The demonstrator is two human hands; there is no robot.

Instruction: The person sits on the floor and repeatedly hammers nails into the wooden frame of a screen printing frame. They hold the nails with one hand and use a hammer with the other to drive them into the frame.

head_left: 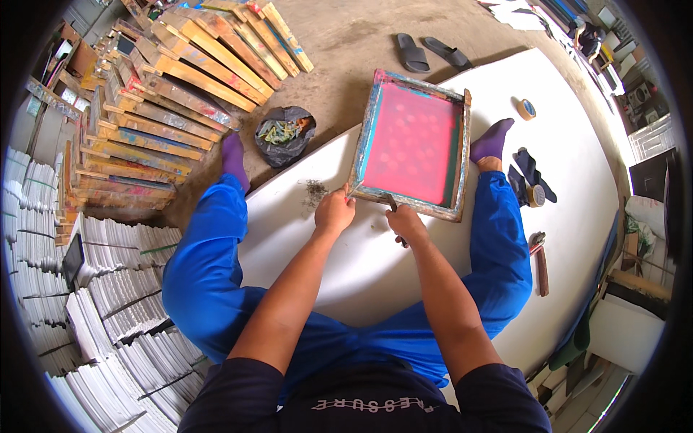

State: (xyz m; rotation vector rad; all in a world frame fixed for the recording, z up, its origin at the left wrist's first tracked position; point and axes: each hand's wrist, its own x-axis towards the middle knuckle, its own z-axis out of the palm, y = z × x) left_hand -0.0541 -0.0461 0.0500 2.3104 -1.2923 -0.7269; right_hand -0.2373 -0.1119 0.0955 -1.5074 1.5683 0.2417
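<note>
A wooden screen-printing frame (464, 155) with pink mesh (411, 144) lies between my legs, its rim worn and paint-stained. My left hand (336, 211) is closed at the frame's near left corner; whether it also pinches something small there is unclear. In my right hand (408, 224) is a dark hand tool (402, 242), partly covered by the fingers, with its tip at the frame's near edge. Its exact kind is hidden. Small dark wiry bits (315, 192) are scattered on the white board (303, 252), left of the frame.
Paint-stained wooden frames (155, 115) and paper stacks (119, 303) line the left. A black bag of scraps (286, 153) sits near my left foot. Right lie tape rolls (527, 109), dark cloth pieces (535, 175) and a red-handled tool (535, 243). Sandals (411, 53) lie beyond; another person (588, 37) is far right.
</note>
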